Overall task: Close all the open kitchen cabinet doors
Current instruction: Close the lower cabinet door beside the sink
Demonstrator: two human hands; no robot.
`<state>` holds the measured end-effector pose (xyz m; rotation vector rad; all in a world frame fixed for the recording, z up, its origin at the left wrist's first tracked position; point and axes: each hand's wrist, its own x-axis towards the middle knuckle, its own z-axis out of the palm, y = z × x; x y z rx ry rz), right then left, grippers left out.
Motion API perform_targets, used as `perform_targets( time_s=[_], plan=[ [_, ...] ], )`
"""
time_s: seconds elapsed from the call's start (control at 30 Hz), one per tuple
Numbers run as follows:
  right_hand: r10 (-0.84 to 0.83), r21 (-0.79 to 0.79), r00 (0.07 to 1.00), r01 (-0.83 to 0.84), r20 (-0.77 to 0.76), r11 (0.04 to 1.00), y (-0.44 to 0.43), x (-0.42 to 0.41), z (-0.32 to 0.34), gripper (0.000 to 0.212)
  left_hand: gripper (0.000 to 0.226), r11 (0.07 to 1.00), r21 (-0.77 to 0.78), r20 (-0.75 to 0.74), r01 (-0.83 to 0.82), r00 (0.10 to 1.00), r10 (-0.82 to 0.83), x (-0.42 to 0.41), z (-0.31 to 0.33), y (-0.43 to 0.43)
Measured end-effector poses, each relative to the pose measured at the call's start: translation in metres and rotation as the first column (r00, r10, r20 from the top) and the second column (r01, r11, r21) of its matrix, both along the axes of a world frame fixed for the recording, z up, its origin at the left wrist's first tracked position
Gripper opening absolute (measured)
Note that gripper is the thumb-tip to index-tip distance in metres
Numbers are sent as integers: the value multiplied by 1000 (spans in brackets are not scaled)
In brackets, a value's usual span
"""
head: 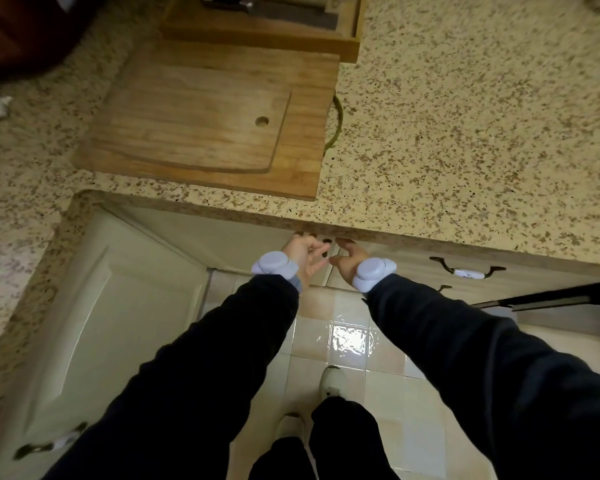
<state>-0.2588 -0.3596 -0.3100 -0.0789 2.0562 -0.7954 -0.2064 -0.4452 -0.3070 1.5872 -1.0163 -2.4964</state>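
Speckled countertop (465, 133) overhanging cabinet doors (243, 244), cutting boards (205, 126) above, both hands (left hand (303, 256), right hand (349, 259)) spread open

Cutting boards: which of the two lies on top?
The smaller board, the one with the round hole, lies on the larger board, which shows around it.

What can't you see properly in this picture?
Head view only:
- Fingertips of the left hand and right hand: tucked under the countertop edge.
- Cabinet doors there: mostly hidden by that overhang.
- Wooden tray: cut off by the top edge.
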Motion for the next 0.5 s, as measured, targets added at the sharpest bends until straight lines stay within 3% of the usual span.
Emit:
perform_targets(
  time_s=[0.17, 0.3, 0.5],
  plan=[
    [-40, -29, 999, 39, -20, 999, 5, 5, 6, 54, 64, 997, -49, 8, 55, 998, -55, 2, 2, 1],
    [-110, -30, 993, 109, -44, 994, 21, 23, 9, 53, 57, 955, -145, 55, 258, 966, -253, 18, 5, 5],
    [-231, -44, 969, 228, -85, 973, 52, 60, 19, 46, 35, 731, -356, 229, 582, 813, -536, 47, 18, 24]
  ],
)
